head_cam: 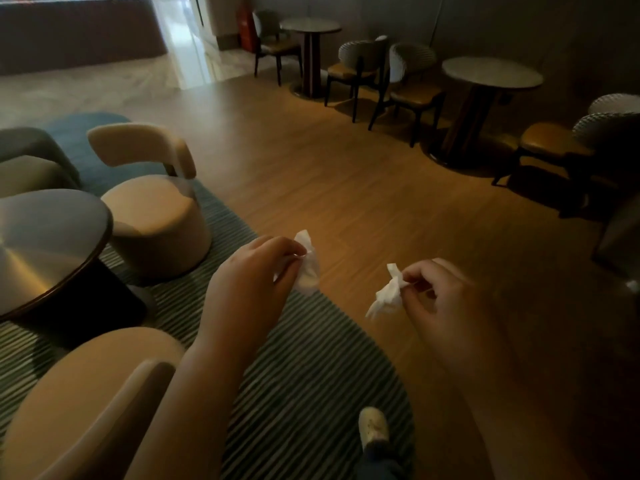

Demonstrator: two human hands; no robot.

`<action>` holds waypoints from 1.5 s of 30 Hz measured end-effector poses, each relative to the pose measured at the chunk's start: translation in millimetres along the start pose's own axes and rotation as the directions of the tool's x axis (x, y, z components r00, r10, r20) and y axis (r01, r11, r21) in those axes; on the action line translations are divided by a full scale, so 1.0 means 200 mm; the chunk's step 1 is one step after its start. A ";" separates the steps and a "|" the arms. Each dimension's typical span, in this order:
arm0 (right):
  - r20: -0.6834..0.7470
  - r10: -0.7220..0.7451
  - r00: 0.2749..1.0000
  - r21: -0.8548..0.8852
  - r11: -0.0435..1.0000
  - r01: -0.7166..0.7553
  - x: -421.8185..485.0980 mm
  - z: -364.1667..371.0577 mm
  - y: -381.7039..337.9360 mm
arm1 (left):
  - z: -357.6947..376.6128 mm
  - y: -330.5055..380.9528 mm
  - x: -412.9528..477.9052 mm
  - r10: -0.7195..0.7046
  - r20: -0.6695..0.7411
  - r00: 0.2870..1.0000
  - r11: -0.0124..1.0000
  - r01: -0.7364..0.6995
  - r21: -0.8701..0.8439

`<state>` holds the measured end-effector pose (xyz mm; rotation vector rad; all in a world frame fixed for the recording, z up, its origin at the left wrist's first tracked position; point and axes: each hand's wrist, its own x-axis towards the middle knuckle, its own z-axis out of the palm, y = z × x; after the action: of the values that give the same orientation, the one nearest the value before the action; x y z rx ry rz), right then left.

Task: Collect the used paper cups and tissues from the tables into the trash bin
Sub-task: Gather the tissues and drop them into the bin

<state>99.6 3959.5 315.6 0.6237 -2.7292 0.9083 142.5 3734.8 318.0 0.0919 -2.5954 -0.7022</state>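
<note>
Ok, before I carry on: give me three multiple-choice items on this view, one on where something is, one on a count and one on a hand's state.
1. Where is the metal-topped round table?
A. to the left of the left hand
B. between both hands
C. against the far right wall

2. How many white tissues are being held?
A. one
B. two
C. four

3. What is the right hand doing?
A. hanging open
B. pinching a tissue
C. gripping a paper cup

Answers:
1 A: the table sits at the picture's left edge, beyond the left hand.
2 B: each hand holds one crumpled tissue.
3 B: its fingertips are closed on the tissue, and no cup is in view.
</note>
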 end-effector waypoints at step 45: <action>0.327 -0.524 0.786 0.310 0.846 0.435 4.65 1.91 0.13 | 0.58 -2.14 3.61 -0.529 -0.273 0.804 0.813 0.572 0.110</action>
<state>-762.0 3439.9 289.6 1.6353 -2.5759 1.0346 -578.8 3289.8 309.4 0.9714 -2.3963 -0.5841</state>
